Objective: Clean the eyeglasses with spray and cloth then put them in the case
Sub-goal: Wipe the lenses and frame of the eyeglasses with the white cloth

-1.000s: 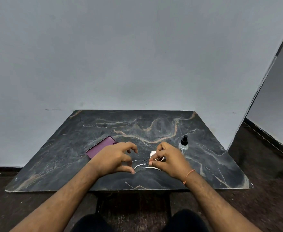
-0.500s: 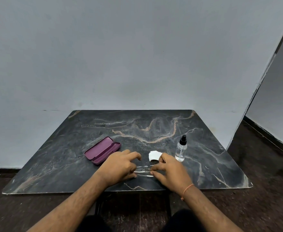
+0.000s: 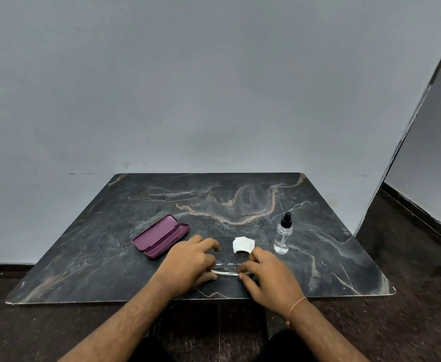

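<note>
Thin clear-rimmed eyeglasses [image 3: 226,268] lie low on the dark marble table [image 3: 318,257], near its front edge. My left hand [image 3: 188,262] grips their left end and my right hand [image 3: 269,275] grips their right end; both hands hide the temples. A small white cloth [image 3: 243,244] lies just behind the glasses. A purple case [image 3: 160,235] stands open to the left of my left hand. A clear spray bottle [image 3: 283,234] with a black nozzle stands upright to the right of the cloth.
A grey wall rises right behind the table. The floor is dark tile, and the wall's corner with a doorway is at the right. My knees show below the table's front edge.
Both hands have come down toward me with the glasses, from above the table to its surface near the front edge. The case and cloth, hidden before, now show.
</note>
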Action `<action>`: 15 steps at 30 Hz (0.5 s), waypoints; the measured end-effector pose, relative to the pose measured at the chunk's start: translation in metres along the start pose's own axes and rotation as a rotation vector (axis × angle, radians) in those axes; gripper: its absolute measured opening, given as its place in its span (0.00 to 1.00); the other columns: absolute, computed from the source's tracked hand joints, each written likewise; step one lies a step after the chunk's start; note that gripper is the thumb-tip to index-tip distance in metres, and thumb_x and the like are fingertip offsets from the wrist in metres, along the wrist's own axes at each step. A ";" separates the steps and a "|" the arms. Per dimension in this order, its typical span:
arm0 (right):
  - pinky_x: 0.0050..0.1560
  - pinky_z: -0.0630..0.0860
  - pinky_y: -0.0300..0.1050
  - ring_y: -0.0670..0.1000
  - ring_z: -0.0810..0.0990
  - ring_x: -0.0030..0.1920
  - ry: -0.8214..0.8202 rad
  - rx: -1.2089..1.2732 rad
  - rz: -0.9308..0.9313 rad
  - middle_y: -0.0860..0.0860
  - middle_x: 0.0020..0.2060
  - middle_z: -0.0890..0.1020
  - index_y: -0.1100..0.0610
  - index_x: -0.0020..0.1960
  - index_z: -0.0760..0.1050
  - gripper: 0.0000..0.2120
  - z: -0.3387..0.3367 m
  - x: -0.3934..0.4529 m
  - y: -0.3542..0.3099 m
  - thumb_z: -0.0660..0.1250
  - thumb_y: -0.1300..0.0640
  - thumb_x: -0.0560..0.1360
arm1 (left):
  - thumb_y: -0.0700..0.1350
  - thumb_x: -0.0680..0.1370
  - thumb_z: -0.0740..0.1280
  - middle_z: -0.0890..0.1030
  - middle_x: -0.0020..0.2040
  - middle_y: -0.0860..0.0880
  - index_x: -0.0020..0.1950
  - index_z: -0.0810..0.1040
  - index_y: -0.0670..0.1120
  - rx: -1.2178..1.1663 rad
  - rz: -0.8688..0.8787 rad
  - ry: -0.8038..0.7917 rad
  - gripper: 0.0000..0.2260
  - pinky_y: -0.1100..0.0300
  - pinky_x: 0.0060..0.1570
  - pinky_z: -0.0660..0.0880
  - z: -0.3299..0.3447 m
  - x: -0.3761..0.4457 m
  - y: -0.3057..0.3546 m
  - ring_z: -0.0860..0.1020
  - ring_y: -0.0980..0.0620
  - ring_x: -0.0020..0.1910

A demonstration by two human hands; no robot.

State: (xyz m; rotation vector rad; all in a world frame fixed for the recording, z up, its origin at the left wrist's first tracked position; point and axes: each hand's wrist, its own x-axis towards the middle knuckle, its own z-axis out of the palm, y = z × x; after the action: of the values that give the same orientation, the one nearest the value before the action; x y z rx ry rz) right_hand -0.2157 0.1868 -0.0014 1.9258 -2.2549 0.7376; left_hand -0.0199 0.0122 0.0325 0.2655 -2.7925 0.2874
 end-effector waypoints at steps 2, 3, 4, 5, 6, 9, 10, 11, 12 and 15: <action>0.43 0.74 0.42 0.47 0.76 0.51 -0.004 -0.008 -0.006 0.43 0.49 0.75 0.44 0.57 0.85 0.11 0.000 -0.002 0.000 0.66 0.44 0.81 | 0.62 0.72 0.82 0.85 0.65 0.57 0.40 0.84 0.54 -0.045 -0.049 0.018 0.15 0.56 0.42 0.82 0.003 -0.003 0.000 0.84 0.51 0.52; 0.42 0.75 0.43 0.48 0.77 0.50 0.001 -0.011 -0.012 0.44 0.49 0.76 0.44 0.57 0.85 0.10 0.000 -0.003 0.000 0.66 0.45 0.81 | 0.62 0.72 0.82 0.85 0.65 0.57 0.40 0.83 0.54 -0.067 -0.077 0.028 0.15 0.57 0.42 0.81 0.005 -0.005 0.000 0.84 0.51 0.53; 0.41 0.76 0.44 0.49 0.77 0.49 0.012 -0.012 -0.020 0.44 0.48 0.76 0.45 0.56 0.85 0.10 0.000 -0.004 0.000 0.67 0.46 0.80 | 0.63 0.72 0.82 0.84 0.66 0.58 0.40 0.81 0.54 -0.094 -0.105 0.035 0.16 0.57 0.42 0.80 0.007 -0.007 0.000 0.84 0.52 0.53; 0.40 0.76 0.45 0.50 0.78 0.48 0.022 -0.012 -0.028 0.45 0.48 0.76 0.45 0.56 0.85 0.10 0.000 -0.005 0.001 0.67 0.46 0.80 | 0.63 0.72 0.81 0.83 0.67 0.59 0.40 0.80 0.54 -0.123 -0.131 0.039 0.17 0.57 0.42 0.79 0.009 -0.009 0.000 0.83 0.53 0.54; 0.40 0.77 0.46 0.50 0.78 0.48 0.028 -0.012 -0.033 0.45 0.47 0.76 0.46 0.56 0.85 0.10 0.000 -0.006 0.001 0.67 0.46 0.81 | 0.64 0.72 0.81 0.81 0.68 0.61 0.40 0.79 0.55 -0.153 -0.155 0.042 0.17 0.57 0.42 0.79 0.011 -0.011 0.000 0.82 0.54 0.55; 0.37 0.78 0.48 0.49 0.78 0.47 0.048 -0.005 -0.054 0.43 0.46 0.76 0.45 0.56 0.85 0.10 0.000 -0.010 0.000 0.67 0.45 0.80 | 0.68 0.70 0.80 0.77 0.70 0.64 0.42 0.77 0.57 -0.261 -0.232 0.066 0.19 0.60 0.45 0.78 0.019 -0.018 0.001 0.79 0.59 0.60; 0.37 0.78 0.47 0.48 0.78 0.46 0.058 0.004 -0.061 0.43 0.46 0.76 0.44 0.55 0.84 0.09 0.000 -0.011 0.001 0.67 0.45 0.80 | 0.69 0.70 0.79 0.76 0.71 0.65 0.43 0.76 0.58 -0.301 -0.260 0.079 0.20 0.60 0.47 0.79 0.022 -0.021 0.001 0.78 0.60 0.61; 0.37 0.78 0.46 0.47 0.78 0.46 0.068 0.020 -0.068 0.42 0.45 0.76 0.44 0.55 0.85 0.08 -0.001 -0.012 0.001 0.68 0.45 0.80 | 0.70 0.69 0.79 0.75 0.71 0.66 0.43 0.76 0.59 -0.340 -0.286 0.094 0.20 0.60 0.48 0.79 0.024 -0.023 0.001 0.77 0.61 0.61; 0.38 0.78 0.44 0.46 0.78 0.45 0.079 0.042 -0.075 0.42 0.45 0.77 0.44 0.54 0.85 0.07 -0.002 -0.013 0.002 0.70 0.46 0.79 | 0.71 0.68 0.79 0.74 0.71 0.67 0.44 0.75 0.59 -0.377 -0.308 0.111 0.21 0.60 0.49 0.79 0.026 -0.025 0.001 0.77 0.62 0.62; 0.41 0.78 0.42 0.44 0.78 0.45 0.108 0.124 -0.101 0.41 0.43 0.78 0.44 0.53 0.86 0.05 -0.004 -0.013 0.005 0.73 0.47 0.79 | 0.71 0.68 0.80 0.74 0.70 0.67 0.45 0.75 0.59 -0.465 -0.354 0.158 0.22 0.59 0.54 0.79 0.034 -0.031 0.001 0.77 0.62 0.65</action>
State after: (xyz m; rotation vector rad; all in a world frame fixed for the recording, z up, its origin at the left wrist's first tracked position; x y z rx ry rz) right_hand -0.2192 0.2007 -0.0038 1.9837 -2.0782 0.9633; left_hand -0.0018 0.0103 -0.0099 0.5793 -2.5016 -0.4007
